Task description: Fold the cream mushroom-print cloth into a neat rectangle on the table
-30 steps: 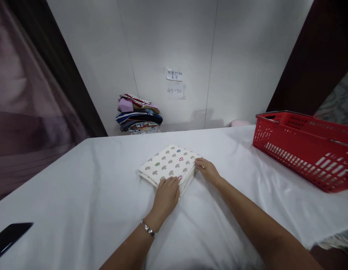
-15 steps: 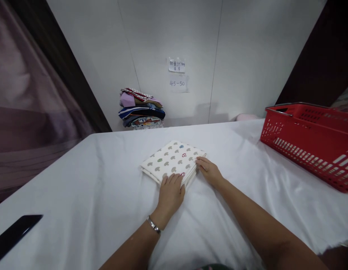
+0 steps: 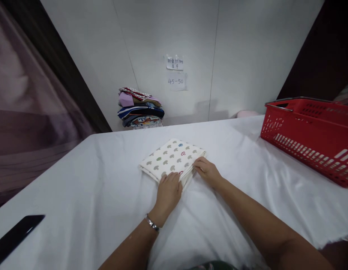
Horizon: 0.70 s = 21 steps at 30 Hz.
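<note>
A folded cream cloth printed with small grey, blue and red shapes lies in the middle of the white-covered table. My left hand, with a metal bracelet at the wrist, lies flat on the cloth's near corner, fingers stretched out. My right hand rests at the cloth's right edge, fingers curled against the folded layers and touching them.
A red plastic basket stands at the table's right. A stack of folded clothes sits by the wall at the back. A dark flat object lies at the near left edge. Paper notes hang on the wall.
Both hands stay on the folded cloth in nearly the same pose. The view has shifted slightly as my head moved.
</note>
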Available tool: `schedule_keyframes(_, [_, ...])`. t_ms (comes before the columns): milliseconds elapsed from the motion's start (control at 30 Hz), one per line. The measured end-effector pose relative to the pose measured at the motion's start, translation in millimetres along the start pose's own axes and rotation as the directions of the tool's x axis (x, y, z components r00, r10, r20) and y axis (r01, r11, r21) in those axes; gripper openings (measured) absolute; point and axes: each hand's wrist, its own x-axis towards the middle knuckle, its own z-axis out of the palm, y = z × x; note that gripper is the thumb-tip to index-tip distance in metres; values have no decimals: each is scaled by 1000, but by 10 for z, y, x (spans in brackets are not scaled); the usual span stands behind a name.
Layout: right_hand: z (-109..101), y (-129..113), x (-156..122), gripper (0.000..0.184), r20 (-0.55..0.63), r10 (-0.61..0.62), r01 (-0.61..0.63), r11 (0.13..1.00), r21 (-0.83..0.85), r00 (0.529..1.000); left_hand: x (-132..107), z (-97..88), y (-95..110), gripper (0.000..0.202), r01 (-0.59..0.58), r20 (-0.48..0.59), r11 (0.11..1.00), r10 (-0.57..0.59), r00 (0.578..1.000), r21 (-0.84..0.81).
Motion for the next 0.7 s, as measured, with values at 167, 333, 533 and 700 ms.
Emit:
schedule_keyframes(167, [-36,-106,-32,23,236,-67,48,995,83,969,-7,5,-17,27,29,-4,999,-29,1000,-46])
schedule_keyframes(333, [-24,-160,-50,27,309,-58,20,992,125,949,-7,-14,-12,28,31,-2,997,-32,999,-70])
schedule_keyframes(533, [34,-194,-62,24,279,-37,29,999,34,960,-19,4,-15,29,28,-8,998,-28,1000,-62])
schedule_keyframes(700, [60,-197,-68,28,252,-46,48,999,-1,967,-22,0,-14,29,34,-9,997,-35,999,-70])
